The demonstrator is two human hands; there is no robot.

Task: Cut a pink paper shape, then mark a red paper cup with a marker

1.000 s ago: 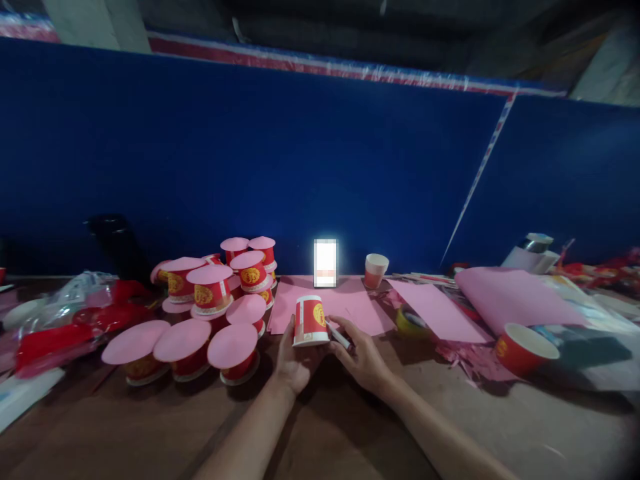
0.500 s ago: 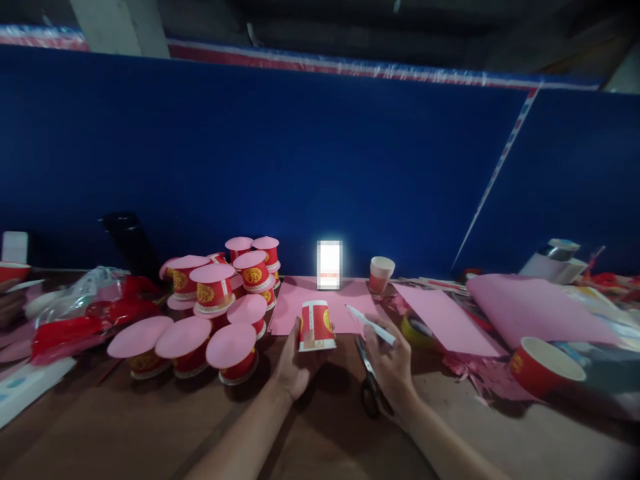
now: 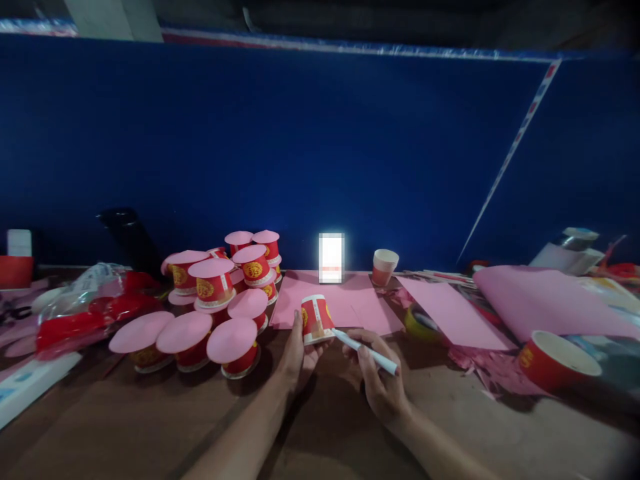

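My left hand point(image 3: 297, 350) is closed around a red and white paper cup point(image 3: 316, 319), held upside down and slightly tilted above the table. In my right hand point(image 3: 380, 380) is a white pen point(image 3: 370, 352), gripped between thumb and fingers. Its tip points left and meets the lower right rim of the cup in the view; whether it truly touches I cannot tell. Left of my hands stand several red paper cups point(image 3: 240, 367), upside down, with pink paper discs point(image 3: 233, 340) on top. Some of these are stacked. A pink paper sheet point(image 3: 295, 300) lies behind the held cup.
A lit phone screen point(image 3: 331, 258) stands at the back, near another cup point(image 3: 385, 267). To the right are pink sheets point(image 3: 455, 313), a tape roll point(image 3: 420, 325), paper scraps and a large red cup point(image 3: 555, 367). Plastic bags point(image 3: 80, 320) and a power strip point(image 3: 35, 387) lie left.
My right hand has moved down and left, bringing the pen tip to the cup's rim. The cup has tilted in my left hand. The scissors seen beside my right hand earlier are now hidden.
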